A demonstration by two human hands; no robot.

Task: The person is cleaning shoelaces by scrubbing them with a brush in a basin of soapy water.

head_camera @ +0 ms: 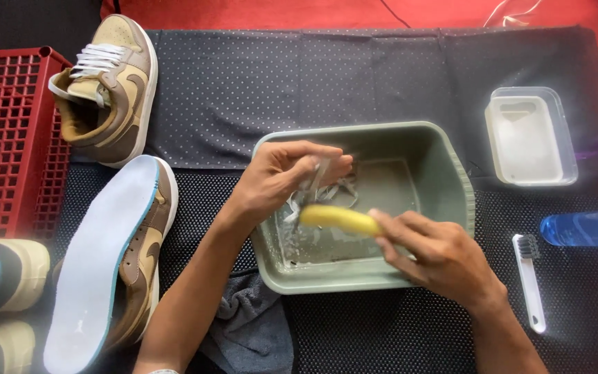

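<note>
My left hand pinches a wet white shoelace over a grey-green plastic basin. My right hand grips a yellow brush, blurred with motion, against the lace. Shallow water lies in the bottom of the basin. More of the lace trails down into the basin behind the brush.
Two tan-and-brown sneakers lie at the left: one upright with white laces, one on its side showing a white sole. A red crate stands far left. A white brush, clear lidded tub, blue bottle and grey cloth lie around.
</note>
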